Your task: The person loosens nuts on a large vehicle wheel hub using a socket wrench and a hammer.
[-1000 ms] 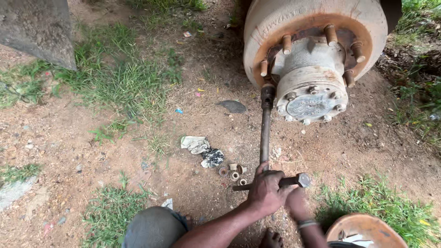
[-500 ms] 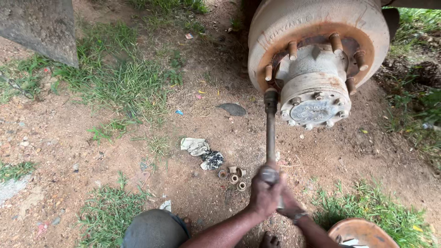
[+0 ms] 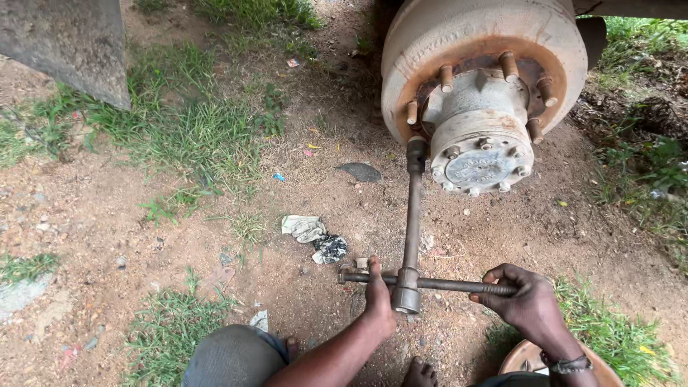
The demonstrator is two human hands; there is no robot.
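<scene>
Both hands are clamped on the cross bar (image 3: 430,284) of a long socket wrench (image 3: 412,215): the left hand (image 3: 378,295) wraps the bar just left of the shaft, and the right hand (image 3: 527,301) grips the far right end. From between the hands the shaft runs up and away to a socket seated on a stud at the lower left of the rusty wheel hub (image 3: 484,93), well ahead of both hands. The main risk, as I judge it, is the socket slipping off the nut if the shaft tilts under uneven force; the bar would then swing free and the knuckles could strike the dirt ground (image 3: 143,215) or the hub. The bar also passes loosely through the shaft end, so it might slide sideways and shift the leverage. Loose nuts (image 3: 362,264) lying just beyond the left hand, near a crumpled rag (image 3: 315,236), could get kicked into the soil by the bare foot (image 3: 419,373) below the hands.
</scene>
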